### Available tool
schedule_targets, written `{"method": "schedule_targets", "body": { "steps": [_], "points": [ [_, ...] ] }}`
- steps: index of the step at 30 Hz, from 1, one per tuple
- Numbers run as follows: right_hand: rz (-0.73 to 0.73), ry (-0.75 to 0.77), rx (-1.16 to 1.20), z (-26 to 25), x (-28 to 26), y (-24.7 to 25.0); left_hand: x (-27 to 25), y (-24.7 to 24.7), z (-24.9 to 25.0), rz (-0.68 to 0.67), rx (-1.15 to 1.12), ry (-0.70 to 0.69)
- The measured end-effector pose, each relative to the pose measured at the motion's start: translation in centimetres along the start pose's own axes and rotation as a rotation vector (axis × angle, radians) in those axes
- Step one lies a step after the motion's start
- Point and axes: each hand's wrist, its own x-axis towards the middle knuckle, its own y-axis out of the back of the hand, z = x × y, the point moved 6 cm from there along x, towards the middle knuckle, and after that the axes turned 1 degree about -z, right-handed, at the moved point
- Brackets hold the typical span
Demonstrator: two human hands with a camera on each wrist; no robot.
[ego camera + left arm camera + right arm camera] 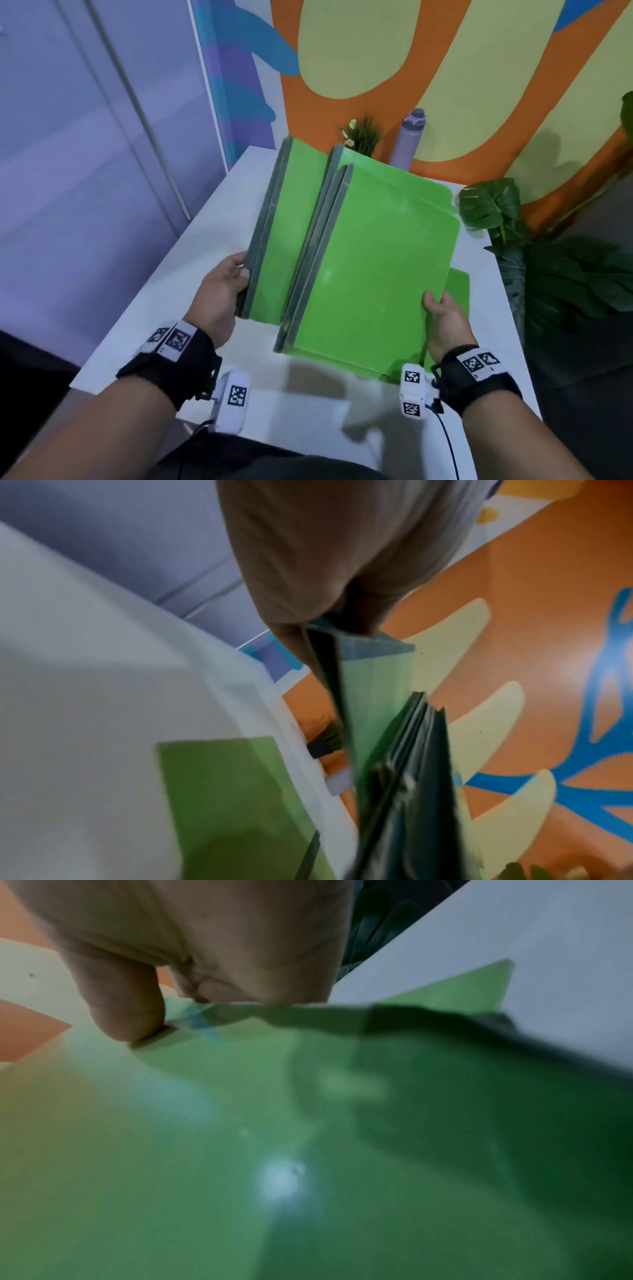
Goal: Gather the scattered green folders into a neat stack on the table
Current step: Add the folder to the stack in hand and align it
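Both hands hold green folders above the white table (164, 281).

The left hand (219, 294) grips one folder (291, 219) by its spine at 9 o'clock; the right hand (445, 325) pinches the folder bundle (370, 267) at 4 o'clock; another folder (459, 291) lies flat beneath.

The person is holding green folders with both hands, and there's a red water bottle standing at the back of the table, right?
Nearly. The left hand and right hand do both hold green folders, but the head view shows the water bottle at the back of the table is purple, not red.
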Motion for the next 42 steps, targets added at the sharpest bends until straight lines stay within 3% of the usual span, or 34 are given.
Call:
{"method": "schedule_targets", "body": {
  "steps": [6, 10, 12, 15, 17, 21, 23, 27, 29, 32, 34, 38, 42],
  "points": [
    [-0.103, -0.092, 0.006, 2.0, 0.0, -2.9, -1.5, -0.1, -3.2, -0.139, -0.126, 0.159],
    [-0.109, -0.016, -0.157, 2.1, 0.0, -5.1, -1.5, -0.5, -5.2, -0.202, 0.080, 0.309],
    [-0.126, 0.023, -0.258, 2.4, -0.1, -6.4, -1.1, 0.5, -6.2, -0.115, 0.263, 0.306],
    [-0.138, 0.032, -0.483, 3.2, 0.5, -7.3, -0.7, 2.5, -7.4, 0.019, 0.352, 0.257],
    [-0.044, -0.010, -0.641, 3.7, 1.5, -5.8, -0.5, 3.8, -7.8, 0.074, 0.372, 0.245],
    [0.307, -0.242, -1.129, 5.0, 3.5, 2.0, -0.5, 6.1, -7.9, 0.138, 0.442, 0.246],
    [0.410, -0.356, -1.211, 5.1, 2.6, 4.4, -0.5, 7.2, -8.5, 0.157, 0.430, 0.288],
    [0.346, -0.524, -1.334, 7.6, 2.8, 6.8, -0.7, 9.0, -9.7, 0.180, 0.402, 0.345],
    [0.370, -0.526, -1.306, 7.6, 2.6, 6.8, -0.8, 9.4, -9.9, 0.183, 0.397, 0.343],
    [0.339, -0.460, -1.254, 6.8, 3.2, 7.0, -0.4, 9.8, -10.0, 0.200, 0.404, 0.328],
    [0.404, -0.384, -1.083, 6.4, 3.7, 6.5, -0.1, 9.9, -9.9, 0.225, 0.410, 0.321],
    [0.437, -0.021, -0.603, 3.3, 4.6, 3.7, 0.5, 10.5, -9.1, 0.316, 0.407, 0.285],
    [0.413, 0.275, -0.435, -3.1, 3.6, 0.6, 0.9, 11.3, -6.8, 0.449, 0.452, 0.206]
  ]
}}
